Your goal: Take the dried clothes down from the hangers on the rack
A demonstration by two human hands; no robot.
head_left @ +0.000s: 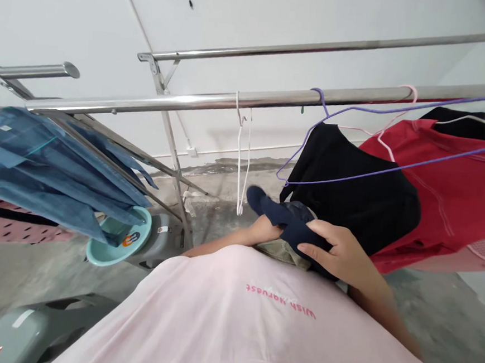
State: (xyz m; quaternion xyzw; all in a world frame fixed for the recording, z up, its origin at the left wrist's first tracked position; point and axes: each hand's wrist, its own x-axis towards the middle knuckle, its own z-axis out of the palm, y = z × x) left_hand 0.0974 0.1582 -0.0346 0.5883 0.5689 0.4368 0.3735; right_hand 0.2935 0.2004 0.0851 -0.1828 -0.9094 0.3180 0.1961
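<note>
Grasping bunched navy-blue fabric (pixel 291 229) by its right end, the right hand (pixel 340 253) is near the pale pink cotton shirt (pixel 223 314); the left hand (pixel 265 228) is mostly hidden, its grip unclear. The fabric's loose left end seems to need steadying.

Head view: the right hand (pixel 340 253), at 4 o'clock, grips dark cloth (pixel 293 224); a white hanger (pixel 239 159) (seen nearly edge-on) hangs at 12, red garment (pixel 456 187) at 3, teal basin (pixel 144 238) at 8, blue garment (pixel 46 160) at 9.
</note>
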